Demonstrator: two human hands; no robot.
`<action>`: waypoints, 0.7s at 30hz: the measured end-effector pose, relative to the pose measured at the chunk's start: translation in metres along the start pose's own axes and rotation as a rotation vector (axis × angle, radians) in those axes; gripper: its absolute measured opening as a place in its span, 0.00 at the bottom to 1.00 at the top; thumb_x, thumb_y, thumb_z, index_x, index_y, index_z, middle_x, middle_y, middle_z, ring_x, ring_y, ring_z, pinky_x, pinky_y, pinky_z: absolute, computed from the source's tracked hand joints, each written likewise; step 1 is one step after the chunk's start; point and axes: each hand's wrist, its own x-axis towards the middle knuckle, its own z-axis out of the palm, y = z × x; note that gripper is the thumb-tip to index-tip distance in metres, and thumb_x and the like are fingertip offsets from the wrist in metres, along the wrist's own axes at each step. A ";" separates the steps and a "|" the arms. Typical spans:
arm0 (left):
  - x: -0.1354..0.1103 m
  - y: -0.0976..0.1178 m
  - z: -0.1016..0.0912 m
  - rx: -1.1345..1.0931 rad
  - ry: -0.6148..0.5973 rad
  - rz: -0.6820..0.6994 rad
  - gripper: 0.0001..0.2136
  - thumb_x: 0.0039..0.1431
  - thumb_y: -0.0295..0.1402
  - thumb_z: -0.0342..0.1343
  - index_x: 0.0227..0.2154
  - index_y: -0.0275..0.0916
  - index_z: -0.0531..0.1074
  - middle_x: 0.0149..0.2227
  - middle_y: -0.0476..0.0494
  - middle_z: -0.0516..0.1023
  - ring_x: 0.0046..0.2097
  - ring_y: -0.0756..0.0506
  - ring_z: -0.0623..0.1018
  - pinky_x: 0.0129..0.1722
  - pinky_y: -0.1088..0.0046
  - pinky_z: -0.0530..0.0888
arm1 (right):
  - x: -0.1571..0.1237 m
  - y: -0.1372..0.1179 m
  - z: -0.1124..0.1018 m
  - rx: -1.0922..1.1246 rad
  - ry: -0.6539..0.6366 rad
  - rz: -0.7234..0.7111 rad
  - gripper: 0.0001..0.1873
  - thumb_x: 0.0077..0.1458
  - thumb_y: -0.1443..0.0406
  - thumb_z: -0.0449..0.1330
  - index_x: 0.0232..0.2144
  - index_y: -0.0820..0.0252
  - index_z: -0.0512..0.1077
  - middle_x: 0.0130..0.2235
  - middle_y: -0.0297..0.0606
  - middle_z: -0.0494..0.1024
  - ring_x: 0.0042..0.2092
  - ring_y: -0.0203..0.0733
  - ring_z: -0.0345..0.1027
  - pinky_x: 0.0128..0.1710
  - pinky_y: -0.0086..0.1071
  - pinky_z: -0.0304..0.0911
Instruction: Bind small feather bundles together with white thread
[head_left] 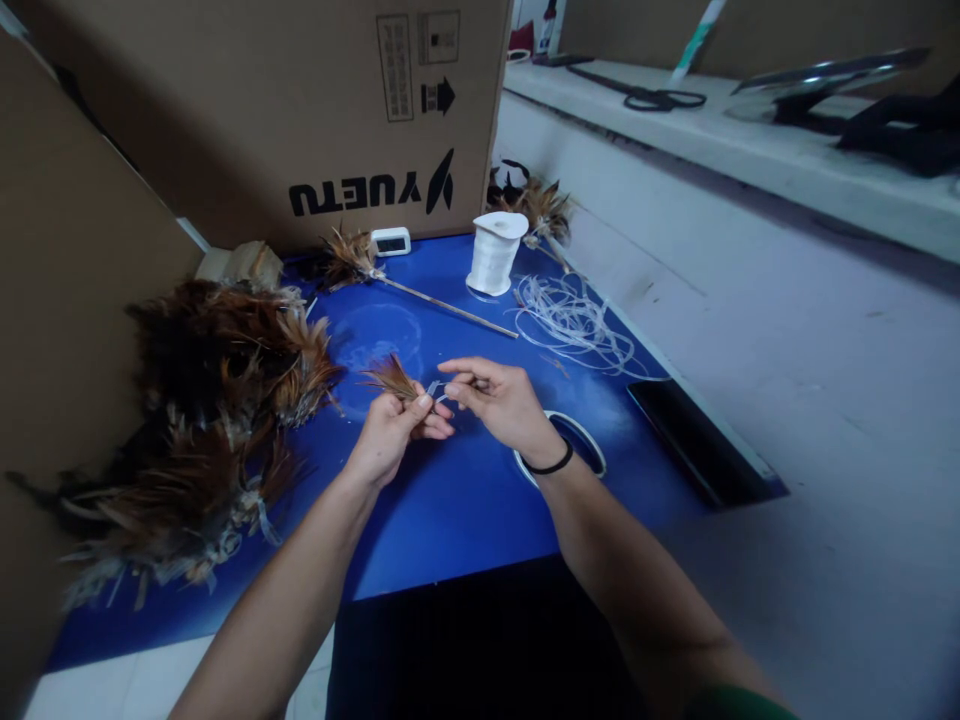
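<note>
Left hand (386, 435) is pinching a feather bunch (394, 377) over the blue table (450, 525); right hand (499, 400) is grasping a pale strip (441, 396) at its base. Feather pile (225, 350) is lying left, spool (495, 258) standing far.

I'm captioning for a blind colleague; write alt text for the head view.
A bare left hand holds a small bunch of brown feathers over a blue table while the right hand pinches a thin pale strip at the bunch's base. Larger feather bundles lie at left; a white spool and tangled clear strands sit farther back.
</note>
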 end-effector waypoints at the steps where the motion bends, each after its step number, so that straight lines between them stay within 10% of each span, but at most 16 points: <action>1: 0.000 0.001 0.000 -0.001 -0.008 -0.013 0.14 0.49 0.37 0.63 0.31 0.34 0.66 0.28 0.44 0.79 0.26 0.48 0.79 0.28 0.75 0.77 | 0.000 -0.001 -0.001 0.011 0.005 0.010 0.11 0.50 0.64 0.61 0.38 0.58 0.76 0.29 0.33 0.76 0.28 0.32 0.67 0.30 0.29 0.63; 10: -0.002 0.004 0.001 -0.013 -0.066 -0.101 0.14 0.49 0.37 0.64 0.31 0.31 0.69 0.28 0.41 0.79 0.26 0.49 0.78 0.28 0.75 0.76 | 0.000 -0.008 -0.002 0.138 0.002 0.105 0.10 0.45 0.64 0.65 0.33 0.62 0.75 0.28 0.34 0.76 0.25 0.31 0.67 0.22 0.26 0.63; 21: -0.003 0.006 0.004 0.003 -0.096 -0.110 0.14 0.48 0.37 0.64 0.30 0.30 0.71 0.27 0.41 0.78 0.25 0.49 0.78 0.27 0.75 0.76 | -0.003 -0.002 0.006 0.058 -0.012 -0.017 0.08 0.47 0.68 0.62 0.34 0.58 0.74 0.38 0.36 0.74 0.38 0.36 0.72 0.41 0.33 0.70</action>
